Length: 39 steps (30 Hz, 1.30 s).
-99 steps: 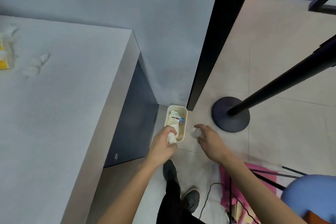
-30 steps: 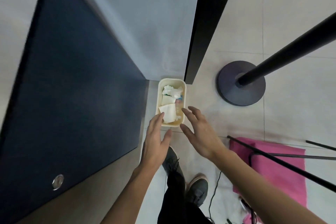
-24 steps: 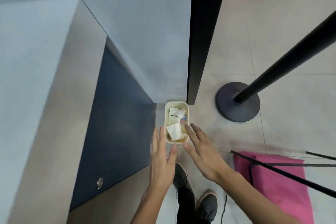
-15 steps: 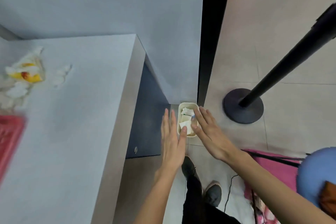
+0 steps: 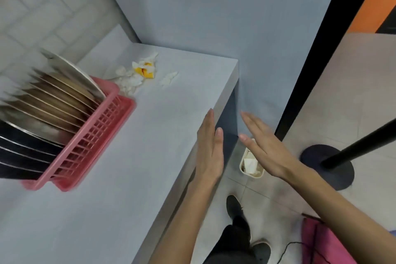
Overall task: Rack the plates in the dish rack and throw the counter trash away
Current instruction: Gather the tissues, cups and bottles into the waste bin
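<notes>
Plates (image 5: 57,100) in the dish rack (image 5: 92,135) blur, cropped at left. Right hand (image 5: 270,152) half-hides the trash bin (image 5: 254,175); it and the left hand (image 5: 210,156) are flat-fingered, empty

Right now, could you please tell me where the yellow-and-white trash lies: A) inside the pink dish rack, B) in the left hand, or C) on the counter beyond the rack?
C: the yellow-and-white trash sits on the counter past the dish rack; the left hand is flat and empty.

worn: black long trousers (image 5: 233,242) at 6 o'clock | dark grey shoes (image 5: 234,207), paler sole edges | forearms (image 5: 192,210) bare to frame edge
</notes>
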Each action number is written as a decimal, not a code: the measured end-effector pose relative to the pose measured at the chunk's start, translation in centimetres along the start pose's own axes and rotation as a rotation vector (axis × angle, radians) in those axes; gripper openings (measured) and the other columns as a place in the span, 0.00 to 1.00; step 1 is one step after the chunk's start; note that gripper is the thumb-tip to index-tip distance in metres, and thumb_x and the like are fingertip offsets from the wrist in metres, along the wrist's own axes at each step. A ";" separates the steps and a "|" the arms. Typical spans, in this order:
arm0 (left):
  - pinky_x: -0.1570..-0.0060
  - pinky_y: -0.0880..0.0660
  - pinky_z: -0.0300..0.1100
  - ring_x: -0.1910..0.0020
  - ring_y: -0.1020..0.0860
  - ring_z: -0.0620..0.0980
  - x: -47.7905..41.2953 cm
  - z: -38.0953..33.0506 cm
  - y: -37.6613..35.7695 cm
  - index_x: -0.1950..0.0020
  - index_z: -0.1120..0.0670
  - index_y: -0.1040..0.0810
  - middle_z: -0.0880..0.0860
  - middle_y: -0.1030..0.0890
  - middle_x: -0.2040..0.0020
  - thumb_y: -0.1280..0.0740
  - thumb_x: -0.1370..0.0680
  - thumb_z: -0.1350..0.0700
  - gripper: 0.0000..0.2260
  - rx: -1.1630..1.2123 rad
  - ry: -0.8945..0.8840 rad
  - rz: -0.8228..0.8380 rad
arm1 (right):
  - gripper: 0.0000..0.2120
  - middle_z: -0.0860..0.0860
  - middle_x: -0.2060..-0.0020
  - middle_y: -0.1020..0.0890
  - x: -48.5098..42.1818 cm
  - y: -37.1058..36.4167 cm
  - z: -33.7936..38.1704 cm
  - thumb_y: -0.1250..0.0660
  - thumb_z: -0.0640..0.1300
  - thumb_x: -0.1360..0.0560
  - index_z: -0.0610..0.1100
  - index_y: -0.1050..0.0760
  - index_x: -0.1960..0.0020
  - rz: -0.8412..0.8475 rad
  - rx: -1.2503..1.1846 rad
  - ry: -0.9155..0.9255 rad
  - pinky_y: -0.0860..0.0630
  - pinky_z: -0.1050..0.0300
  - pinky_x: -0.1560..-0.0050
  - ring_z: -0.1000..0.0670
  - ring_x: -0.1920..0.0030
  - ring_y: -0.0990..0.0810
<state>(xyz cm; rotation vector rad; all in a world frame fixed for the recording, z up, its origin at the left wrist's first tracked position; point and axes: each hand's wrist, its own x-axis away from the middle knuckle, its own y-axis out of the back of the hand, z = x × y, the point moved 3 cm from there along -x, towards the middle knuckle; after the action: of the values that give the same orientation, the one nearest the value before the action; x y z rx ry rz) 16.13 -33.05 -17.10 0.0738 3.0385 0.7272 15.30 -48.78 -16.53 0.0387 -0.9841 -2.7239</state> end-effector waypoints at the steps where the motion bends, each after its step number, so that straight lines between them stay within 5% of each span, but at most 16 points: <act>1: 0.28 0.52 0.29 0.23 0.51 0.32 -0.3 0.0 0.8 0.20 0.39 0.50 0.36 0.47 0.20 0.55 0.22 0.30 0.31 0.003 0.012 -0.016 | 0.31 0.57 0.22 0.49 -0.9 0.0 0.8 0.54 0.65 0.20 0.56 0.55 0.21 0.012 0.018 0.020 0.54 0.62 0.26 0.58 0.23 0.52; 3: 0.27 0.47 0.36 0.23 0.47 0.35 -1.0 0.2 2.5 0.21 0.36 0.48 0.37 0.43 0.21 0.52 0.20 0.33 0.27 0.013 0.020 -0.047 | 0.30 0.55 0.22 0.44 -2.9 -0.1 2.5 0.51 0.61 0.18 0.52 0.50 0.21 0.029 0.041 0.066 0.51 0.65 0.29 0.57 0.24 0.46; 7: 0.34 0.38 0.30 0.28 0.36 0.38 -2.3 0.8 5.4 0.24 0.39 0.38 0.39 0.32 0.26 0.45 0.17 0.40 0.21 -0.033 0.042 -0.126 | 0.26 0.53 0.26 0.36 -7.0 -0.7 5.0 0.47 0.58 0.18 0.49 0.41 0.23 0.078 0.081 0.104 0.47 0.67 0.33 0.54 0.27 0.38; 11: 0.32 0.29 0.48 0.34 0.28 0.43 -5.2 3.2 7.9 0.33 0.46 0.25 0.43 0.24 0.33 0.39 0.17 0.53 0.14 -0.119 0.056 -0.213 | 0.23 0.52 0.30 0.29 -10.9 -1.2 6.1 0.44 0.55 0.18 0.49 0.34 0.26 0.141 0.151 0.126 0.38 0.65 0.36 0.52 0.31 0.31; 16: 0.34 0.27 0.52 0.39 0.24 0.47 -10.3 6.7 10.8 0.40 0.48 0.19 0.46 0.19 0.38 0.38 0.20 0.58 0.12 -0.139 0.063 -0.274 | 0.17 0.50 0.35 0.24 -15.8 -2.5 6.5 0.42 0.47 0.18 0.47 0.28 0.31 0.314 0.351 0.191 0.32 0.58 0.33 0.50 0.34 0.27; 23: 0.36 0.27 0.47 0.37 0.24 0.51 -17.5 10.8 13.6 0.36 0.52 0.22 0.49 0.22 0.36 0.36 0.23 0.64 0.16 -0.271 0.029 -0.192 | 0.22 0.46 0.29 0.31 -22.8 -3.6 6.3 0.44 0.45 0.18 0.47 0.37 0.25 0.414 0.509 0.120 0.36 0.54 0.29 0.47 0.29 0.35; 26: 0.34 0.35 0.37 0.32 0.28 0.52 -21.6 10.6 13.8 0.31 0.55 0.26 0.52 0.26 0.31 0.36 0.24 0.67 0.22 -0.370 -0.056 -0.135 | 0.24 0.43 0.25 0.38 -24.9 -4.4 5.9 0.43 0.43 0.19 0.45 0.40 0.23 0.463 0.562 0.063 0.38 0.52 0.27 0.44 0.25 0.42; 32: 0.31 0.34 0.49 0.25 0.38 0.54 -27.8 11.8 13.0 0.24 0.54 0.32 0.53 0.35 0.23 0.36 0.24 0.65 0.27 -0.584 -0.165 -0.036 | 0.15 0.40 0.45 0.24 -27.4 -5.5 6.1 0.42 0.41 0.23 0.39 0.28 0.38 0.457 0.740 0.062 0.28 0.51 0.43 0.39 0.45 0.24; 36: 0.44 0.29 0.46 0.38 0.27 0.55 -27.3 13.2 12.4 0.40 0.54 0.20 0.50 0.22 0.37 0.34 0.22 0.60 0.12 -0.563 -0.186 -0.143 | 0.15 0.40 0.45 0.23 -28.9 -5.2 6.6 0.42 0.43 0.22 0.39 0.25 0.39 0.395 0.766 0.068 0.25 0.49 0.44 0.39 0.46 0.22; 39: 0.55 0.30 0.46 0.52 0.25 0.54 -25.5 13.4 12.4 0.49 0.54 0.21 0.50 0.22 0.49 0.38 0.20 0.59 0.06 -0.568 -0.202 -0.256 | 0.15 0.42 0.42 0.24 -30.7 -4.7 7.1 0.41 0.45 0.21 0.43 0.24 0.37 0.406 0.704 0.057 0.25 0.50 0.43 0.40 0.45 0.22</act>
<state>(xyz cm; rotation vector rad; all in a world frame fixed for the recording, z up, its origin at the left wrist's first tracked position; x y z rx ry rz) 42.48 -17.19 -23.31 -0.2276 2.4778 1.4106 43.30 -33.62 -15.80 0.0354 -1.6667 -1.9019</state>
